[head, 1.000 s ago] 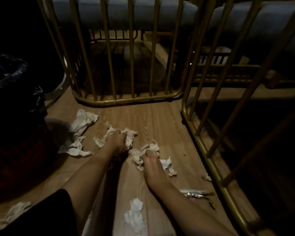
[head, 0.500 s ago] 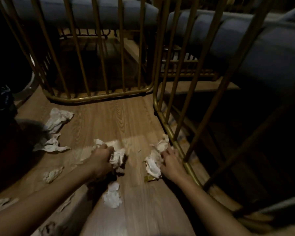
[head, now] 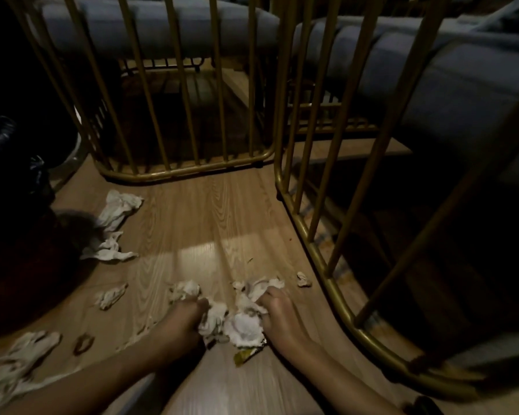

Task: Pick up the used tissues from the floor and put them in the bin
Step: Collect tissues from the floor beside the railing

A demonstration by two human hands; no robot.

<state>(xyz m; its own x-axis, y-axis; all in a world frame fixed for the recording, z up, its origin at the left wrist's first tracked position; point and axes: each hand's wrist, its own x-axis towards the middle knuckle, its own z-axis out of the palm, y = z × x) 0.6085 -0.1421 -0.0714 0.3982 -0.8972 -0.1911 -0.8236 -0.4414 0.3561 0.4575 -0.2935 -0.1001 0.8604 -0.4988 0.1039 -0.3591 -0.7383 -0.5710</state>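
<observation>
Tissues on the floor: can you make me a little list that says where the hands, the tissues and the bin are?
left hand: on the floor, closed on crumpled tissue
right hand: on the floor, closed on crumpled tissue
gathered pile: white tissues bunched between both hands
loose tissues: more lie to the left, near the bin
small scrap: beside the gold chair frame
bin: dark, black bag, at the left edge
floor: light wood
done yet: no, tissues are not in the bin
</observation>
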